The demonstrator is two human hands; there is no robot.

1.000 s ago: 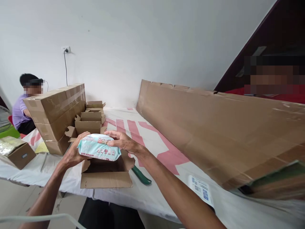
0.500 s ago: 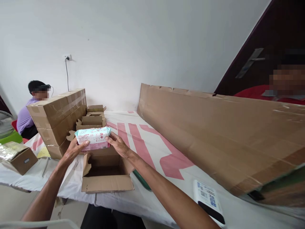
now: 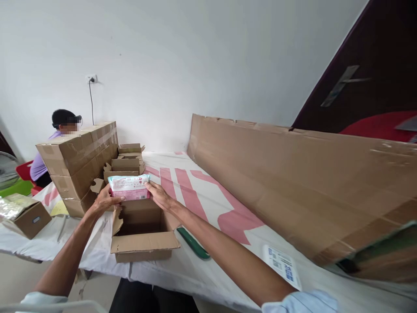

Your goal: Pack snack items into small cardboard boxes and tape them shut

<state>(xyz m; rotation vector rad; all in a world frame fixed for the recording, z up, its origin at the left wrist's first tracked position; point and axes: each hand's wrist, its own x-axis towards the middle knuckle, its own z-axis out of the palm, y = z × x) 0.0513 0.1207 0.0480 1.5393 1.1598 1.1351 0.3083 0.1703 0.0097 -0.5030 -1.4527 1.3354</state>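
Between my two hands is a soft plastic packet (image 3: 129,188), pale teal along the top, white in the middle and pink below, with printed text and a barcode. My left hand (image 3: 107,200) grips its left end, thumb on the face towards me. At the right end, my right hand (image 3: 157,194) pinches it, fingers partly hidden behind. Just below and nearer to me stands an open cardboard box (image 3: 145,242), flaps spread; its inside is dark. A green, long flat object (image 3: 193,244) lies beside the box, near my right forearm.
Taped cartons (image 3: 76,156) are stacked at the left, with open boxes (image 3: 126,164) behind my hands. A long cardboard panel (image 3: 293,182) borders the right side. A white printed item (image 3: 282,266) lies near my right elbow. A person (image 3: 63,119) sits beyond the stack.
The packet has turned more upright, showing more of its pink part, still in both hands. The seated person at left has shifted right; the person at far right has mostly left view.
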